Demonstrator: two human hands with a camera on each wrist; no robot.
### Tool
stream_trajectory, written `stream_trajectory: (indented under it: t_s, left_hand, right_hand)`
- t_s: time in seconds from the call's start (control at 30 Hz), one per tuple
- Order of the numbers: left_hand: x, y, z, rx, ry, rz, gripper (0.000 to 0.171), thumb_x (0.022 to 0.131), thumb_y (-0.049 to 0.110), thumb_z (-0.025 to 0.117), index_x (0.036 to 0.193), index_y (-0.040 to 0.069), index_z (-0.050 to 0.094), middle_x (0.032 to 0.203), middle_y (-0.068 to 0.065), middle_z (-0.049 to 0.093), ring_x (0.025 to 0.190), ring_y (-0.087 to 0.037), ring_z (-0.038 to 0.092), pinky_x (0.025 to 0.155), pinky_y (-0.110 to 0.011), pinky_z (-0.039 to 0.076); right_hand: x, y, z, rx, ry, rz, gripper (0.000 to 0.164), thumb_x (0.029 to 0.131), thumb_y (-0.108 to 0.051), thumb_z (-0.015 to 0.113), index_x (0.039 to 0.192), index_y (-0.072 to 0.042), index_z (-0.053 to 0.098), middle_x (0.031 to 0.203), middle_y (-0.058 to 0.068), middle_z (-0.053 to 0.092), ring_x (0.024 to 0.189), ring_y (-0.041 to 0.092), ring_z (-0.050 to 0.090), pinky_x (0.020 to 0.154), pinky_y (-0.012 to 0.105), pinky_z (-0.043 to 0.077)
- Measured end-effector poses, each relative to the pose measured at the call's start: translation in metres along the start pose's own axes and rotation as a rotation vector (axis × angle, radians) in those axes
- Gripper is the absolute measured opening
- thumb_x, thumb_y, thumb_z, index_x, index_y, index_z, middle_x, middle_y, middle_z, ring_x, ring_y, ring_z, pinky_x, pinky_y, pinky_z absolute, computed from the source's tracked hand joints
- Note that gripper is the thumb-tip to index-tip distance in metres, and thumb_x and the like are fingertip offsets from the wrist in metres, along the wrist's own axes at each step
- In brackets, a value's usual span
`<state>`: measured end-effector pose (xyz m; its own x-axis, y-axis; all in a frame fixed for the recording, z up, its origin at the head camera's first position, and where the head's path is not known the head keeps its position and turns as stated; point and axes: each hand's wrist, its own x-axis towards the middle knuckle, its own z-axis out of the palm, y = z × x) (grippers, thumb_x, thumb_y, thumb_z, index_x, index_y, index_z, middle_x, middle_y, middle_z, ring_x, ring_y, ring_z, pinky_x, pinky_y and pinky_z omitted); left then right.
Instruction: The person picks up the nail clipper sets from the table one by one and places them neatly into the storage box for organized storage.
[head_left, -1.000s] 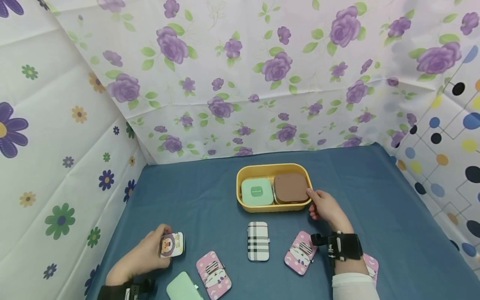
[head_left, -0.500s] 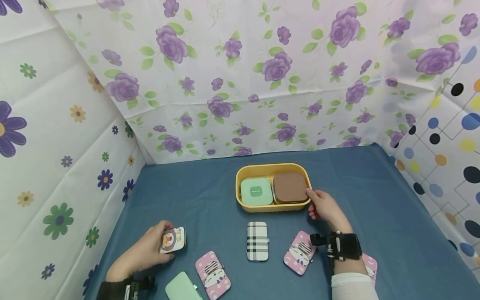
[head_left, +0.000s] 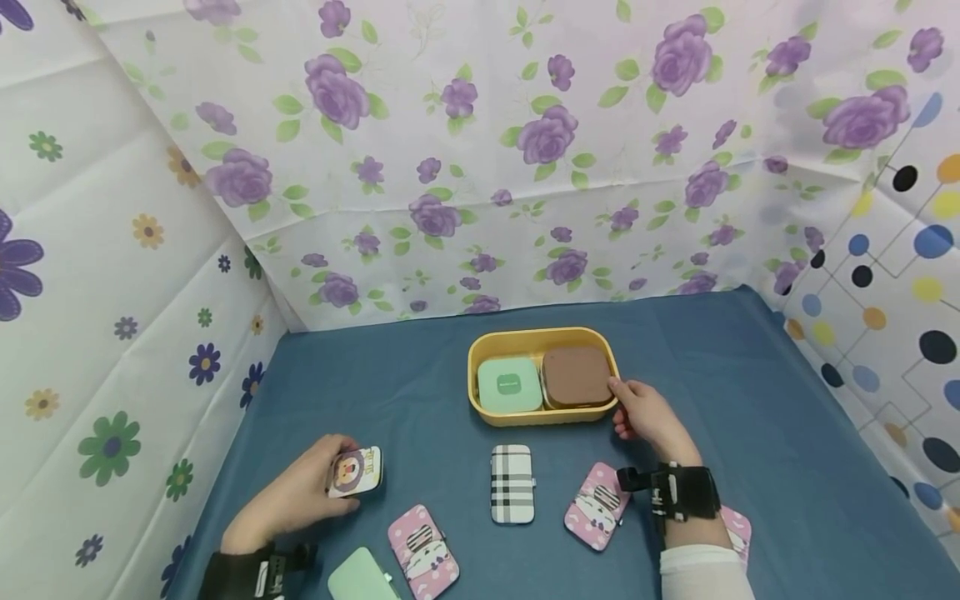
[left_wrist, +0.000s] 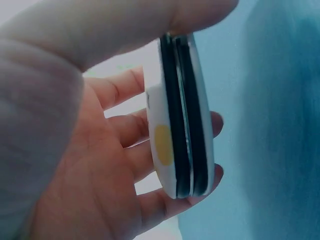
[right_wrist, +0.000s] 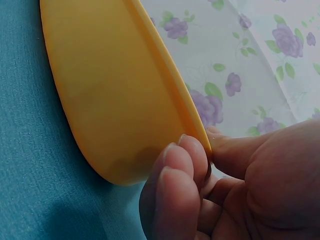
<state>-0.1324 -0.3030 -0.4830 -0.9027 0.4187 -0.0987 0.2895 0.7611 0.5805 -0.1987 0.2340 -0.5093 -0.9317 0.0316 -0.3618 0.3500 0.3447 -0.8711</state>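
Note:
My left hand [head_left: 296,493] grips a small white hinged case [head_left: 356,472] with a cartoon animal on its lid, raised over the cloth at the left. In the left wrist view the case [left_wrist: 162,140] stands edge-on between thumb and fingers, a dark band and a thin seam along its side. My right hand [head_left: 651,414] pinches the right rim of a yellow oblong container [head_left: 542,337]. Side by side in it lie a mint-green square case [head_left: 510,385] and a brown square case [head_left: 577,377]. The right wrist view shows thumb and fingers on either side of the yellow rim [right_wrist: 170,70].
In front of the container lies a black-and-white plaid case [head_left: 512,483]. Pink cat-print cases lie left [head_left: 423,552] and right [head_left: 597,506] of it; another pink case [head_left: 738,533] is partly hidden by my right forearm. A pale green case [head_left: 363,577] lies at the near edge of view.
My left hand has moved slightly right and away from me with the small case. My right hand stays on the container's rim. The head view has shifted slightly.

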Motion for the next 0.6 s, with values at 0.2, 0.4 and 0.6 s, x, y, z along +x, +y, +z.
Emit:
stream_trajectory:
  t_s: [0.2,0.4,0.6]
  left_hand:
    - [0.006,0.004,-0.002,0.029,-0.008,0.028,0.071,0.081,0.025,0.097,0.136,0.004,0.058,0.123,-0.002,0.061,0.101,-0.013,0.057,0.089,-0.037,0.051]
    - [0.015,0.010,-0.003,0.042,0.005,0.046,0.070,0.081,0.023,0.097,0.136,0.005,0.058,0.121,-0.001,0.061,0.101,-0.013,0.058,0.090,-0.037,0.051]
    - [0.022,0.016,-0.002,0.067,0.010,0.080,0.071,0.080,0.025,0.097,0.136,0.006,0.059,0.121,0.000,0.061,0.102,-0.012,0.058,0.091,-0.038,0.052]
  right_hand:
    - [0.000,-0.001,-0.001,0.000,0.002,0.004,0.051,0.115,-0.052,0.044,0.106,-0.002,0.052,0.080,0.007,0.056,0.066,0.018,0.059,0.062,0.032,0.054]
    - [0.001,-0.001,0.000,-0.006,0.010,0.002,0.051,0.115,-0.052,0.044,0.106,-0.003,0.052,0.079,0.006,0.056,0.066,0.017,0.060,0.062,0.032,0.054]
    - [0.002,0.001,0.001,-0.005,0.007,0.002,0.052,0.114,-0.054,0.044,0.106,-0.003,0.052,0.078,0.006,0.056,0.065,0.017,0.059,0.062,0.032,0.054]
